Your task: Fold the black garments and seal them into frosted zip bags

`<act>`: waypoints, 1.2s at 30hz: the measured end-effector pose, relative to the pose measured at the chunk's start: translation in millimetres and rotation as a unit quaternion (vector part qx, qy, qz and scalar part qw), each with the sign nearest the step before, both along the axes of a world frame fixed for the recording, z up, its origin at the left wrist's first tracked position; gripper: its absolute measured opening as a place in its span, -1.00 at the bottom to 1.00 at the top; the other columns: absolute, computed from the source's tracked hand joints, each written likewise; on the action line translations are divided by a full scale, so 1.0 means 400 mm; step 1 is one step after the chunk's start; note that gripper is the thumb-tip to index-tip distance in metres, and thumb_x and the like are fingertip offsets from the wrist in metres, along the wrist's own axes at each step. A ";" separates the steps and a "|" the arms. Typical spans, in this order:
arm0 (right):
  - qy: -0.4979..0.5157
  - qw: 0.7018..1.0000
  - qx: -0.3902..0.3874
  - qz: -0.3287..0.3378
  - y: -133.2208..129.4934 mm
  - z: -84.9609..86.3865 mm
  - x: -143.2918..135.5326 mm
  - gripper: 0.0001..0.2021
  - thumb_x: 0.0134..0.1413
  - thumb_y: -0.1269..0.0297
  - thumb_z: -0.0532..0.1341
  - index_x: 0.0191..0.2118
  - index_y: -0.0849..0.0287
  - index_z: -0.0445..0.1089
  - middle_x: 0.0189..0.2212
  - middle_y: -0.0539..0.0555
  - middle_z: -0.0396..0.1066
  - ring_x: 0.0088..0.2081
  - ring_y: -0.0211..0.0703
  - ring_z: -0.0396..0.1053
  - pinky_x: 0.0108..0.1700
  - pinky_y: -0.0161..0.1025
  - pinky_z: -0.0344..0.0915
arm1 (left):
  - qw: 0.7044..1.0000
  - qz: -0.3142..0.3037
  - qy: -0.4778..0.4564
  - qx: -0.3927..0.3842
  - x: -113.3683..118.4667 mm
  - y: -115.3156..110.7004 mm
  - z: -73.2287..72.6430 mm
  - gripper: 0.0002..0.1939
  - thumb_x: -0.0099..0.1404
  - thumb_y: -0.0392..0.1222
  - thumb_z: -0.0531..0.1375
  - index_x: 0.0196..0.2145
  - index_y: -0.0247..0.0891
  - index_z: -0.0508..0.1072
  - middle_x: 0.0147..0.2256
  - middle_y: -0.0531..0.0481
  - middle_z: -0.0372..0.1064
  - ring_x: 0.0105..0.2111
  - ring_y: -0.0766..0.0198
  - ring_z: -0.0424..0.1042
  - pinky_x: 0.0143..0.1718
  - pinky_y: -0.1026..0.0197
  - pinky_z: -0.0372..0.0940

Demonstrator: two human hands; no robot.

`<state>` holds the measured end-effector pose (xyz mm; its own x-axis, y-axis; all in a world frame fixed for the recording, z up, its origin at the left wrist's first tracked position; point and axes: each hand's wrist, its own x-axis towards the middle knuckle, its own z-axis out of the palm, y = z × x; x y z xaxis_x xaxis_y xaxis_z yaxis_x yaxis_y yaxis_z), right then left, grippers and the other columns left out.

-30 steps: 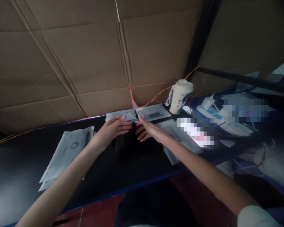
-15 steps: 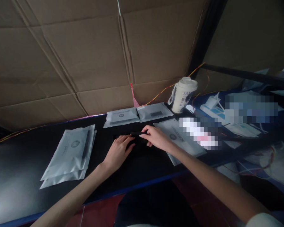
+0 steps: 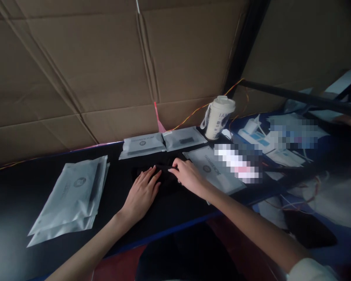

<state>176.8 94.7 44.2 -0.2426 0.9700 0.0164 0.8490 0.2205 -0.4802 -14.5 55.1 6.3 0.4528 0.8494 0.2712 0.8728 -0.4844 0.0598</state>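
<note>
A dark, cloth-like black item (image 3: 165, 174) lies on the black tabletop (image 3: 117, 195); its outline blends into the table, so its exact kind is unclear. My left hand (image 3: 143, 190) rests flat over the item's left part, fingers stretched out. At its right end my right hand (image 3: 188, 176) is closed in a pinch on the item's edge, thumb and forefinger together. To the left lie stacked frosted zip bags (image 3: 73, 187) with a round logo. Just beyond my hands are two smaller packed bags, one printed (image 3: 143, 145) and one with a dark patch (image 3: 184, 139).
A larger frosted bag (image 3: 213, 168) lies beside my right hand, partly under a blurred-out patch. A lidded white cup (image 3: 219, 119) stands at the back right. Beyond it are a power strip (image 3: 256, 136) and cables. Cardboard (image 3: 111, 70) walls the back; a dark metal bar (image 3: 298, 95) crosses at right.
My left hand has flattened, its fingers now stretched over the black item. My right hand keeps its pinch at the edge. The whole view has shifted slightly, moving things leftward.
</note>
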 end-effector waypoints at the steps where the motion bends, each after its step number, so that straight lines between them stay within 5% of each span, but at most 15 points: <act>1: 0.004 1.000 0.000 0.005 -0.002 -0.003 0.005 -0.88 0.22 0.21 0.16 -0.23 0.13 0.36 -0.53 0.01 0.45 -0.51 -0.21 0.42 -0.45 -0.34 0.22 | 1.000 0.000 0.000 0.001 0.000 0.000 0.000 -0.57 0.44 -0.15 -0.06 0.18 -0.31 0.27 0.21 -0.27 0.18 0.20 -0.01 0.19 0.19 -0.13 0.13; 14: 0.046 0.998 0.026 0.022 -0.056 0.090 0.029 -0.84 0.27 0.31 0.09 -0.28 0.13 0.41 -0.42 0.03 0.52 -0.41 -0.21 0.47 -0.42 -0.35 0.23 | 1.000 -0.007 -0.030 0.002 -0.003 0.000 0.000 -0.56 0.42 -0.11 -0.04 0.17 -0.29 0.30 0.20 -0.26 0.21 0.18 -0.03 0.22 0.16 -0.14 0.18; 24: -0.123 0.991 0.029 -0.045 -0.053 0.024 0.078 -0.67 0.27 0.06 0.06 -0.27 0.20 0.44 -0.38 0.16 0.54 -0.32 0.02 0.51 -0.39 -0.21 0.25 | 0.999 0.008 -0.030 -0.035 0.001 -0.009 0.010 -0.51 0.44 -0.01 -0.08 0.24 -0.19 0.19 0.25 -0.22 0.11 0.24 0.00 0.12 0.20 -0.14 0.11; 30: -0.189 0.980 0.034 -0.050 -0.072 0.026 0.058 -0.62 0.15 0.05 0.21 -0.17 0.34 0.43 -0.25 0.30 0.51 -0.21 0.09 0.49 -0.29 -0.17 0.33 | 0.999 0.014 -0.022 -0.046 -0.001 -0.016 0.012 -0.51 0.45 -0.01 -0.12 0.27 -0.12 0.15 0.28 -0.23 0.05 0.25 -0.01 0.09 0.20 -0.15 0.09; 36: -0.247 0.968 0.010 -0.046 -0.077 0.030 0.030 -0.61 0.16 0.05 0.21 -0.29 0.38 0.48 -0.36 0.35 0.53 -0.28 0.09 0.51 -0.31 -0.18 0.33 | 0.999 0.024 -0.013 -0.027 0.006 -0.022 0.013 -0.53 0.44 0.00 -0.09 0.24 -0.06 0.21 0.26 -0.20 0.09 0.22 -0.02 0.16 0.17 -0.14 0.15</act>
